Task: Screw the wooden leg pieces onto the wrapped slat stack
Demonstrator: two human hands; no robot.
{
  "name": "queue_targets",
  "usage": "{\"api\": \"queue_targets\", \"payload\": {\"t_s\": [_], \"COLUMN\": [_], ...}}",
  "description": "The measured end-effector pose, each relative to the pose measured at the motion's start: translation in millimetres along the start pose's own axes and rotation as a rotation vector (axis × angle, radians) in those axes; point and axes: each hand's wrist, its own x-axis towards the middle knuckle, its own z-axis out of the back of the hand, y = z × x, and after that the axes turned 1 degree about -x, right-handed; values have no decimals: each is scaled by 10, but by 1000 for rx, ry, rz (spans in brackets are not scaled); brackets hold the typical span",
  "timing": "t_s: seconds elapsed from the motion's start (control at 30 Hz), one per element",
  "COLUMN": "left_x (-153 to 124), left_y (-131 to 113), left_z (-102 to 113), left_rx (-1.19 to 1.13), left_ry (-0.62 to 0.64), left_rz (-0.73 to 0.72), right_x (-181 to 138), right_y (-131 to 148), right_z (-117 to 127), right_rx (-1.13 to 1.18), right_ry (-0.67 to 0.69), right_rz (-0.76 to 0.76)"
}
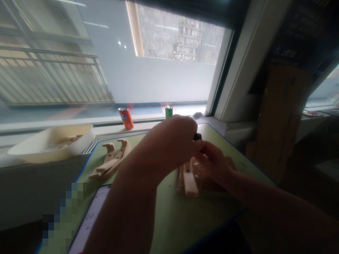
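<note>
My left hand [180, 135] is bent at the wrist over the middle of the table, its back toward me and its fingers hidden. Close against it, my right hand [213, 158] is closed, with its fingertips pinched together. A small black object [197, 136] sticks up between the two hands; its kind cannot be made out. Just below them lies a pale wooden piece [191, 183] with a dark hole, partly covered by my hands. Clear plastic wrapping [197, 171] shows around it, over brownish pieces beneath my right hand.
Several curved wooden pieces [113, 158] with holes lie at the table's left. A phone [91, 215] rests beside my left forearm. On the sill stand an orange can [126, 118], a green can [168, 112] and a cream basin [34, 150] holding wooden bits. Cardboard [280, 123] leans at right.
</note>
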Motion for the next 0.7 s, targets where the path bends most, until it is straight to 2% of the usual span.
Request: {"api": "queue_targets", "payload": {"t_s": [0.23,0.37,0.7], "left_x": [63,86,94], "left_y": [82,75,47], "left_z": [1,-20,-76], "left_rx": [64,87,68], "left_ry": [-37,-31,-15], "left_rz": [14,-12,36], "right_x": [94,113,115], "right_y": [37,2,-38], "right_z": [-28,-36,-47], "right_rx": [-46,-95,-204], "right_ry": [88,80,85], "right_rz": [109,95,54]}}
